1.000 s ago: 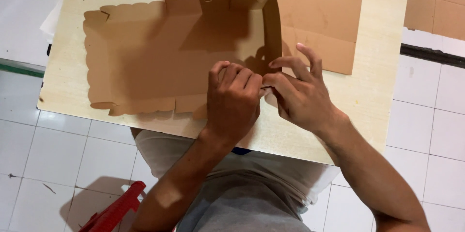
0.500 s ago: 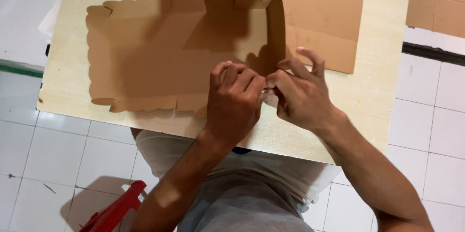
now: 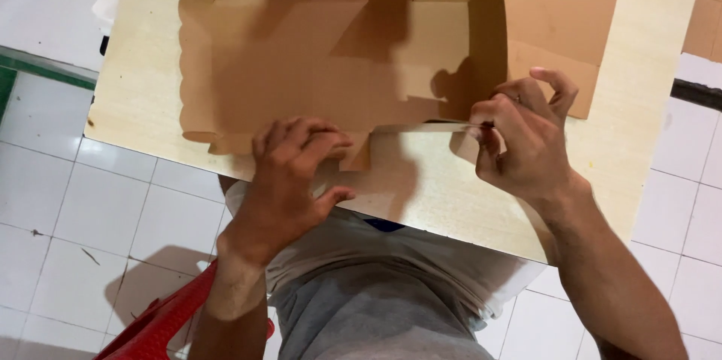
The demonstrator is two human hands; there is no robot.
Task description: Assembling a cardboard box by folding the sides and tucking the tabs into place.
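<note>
Nearby, flat cardboard sheets (image 3: pixel 560 10) lie under the half-folded box (image 3: pixel 301 66) on the table (image 3: pixel 654 119)

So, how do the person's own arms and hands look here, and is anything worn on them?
Both arms are bare down to the hands: no sleeves reach the forearms, and no gloves or watch show on the left hand or the right hand. I see no ring, bracelet or marking on either wrist, though the fingers are partly curled. The clothes on the body are light grey.
</note>
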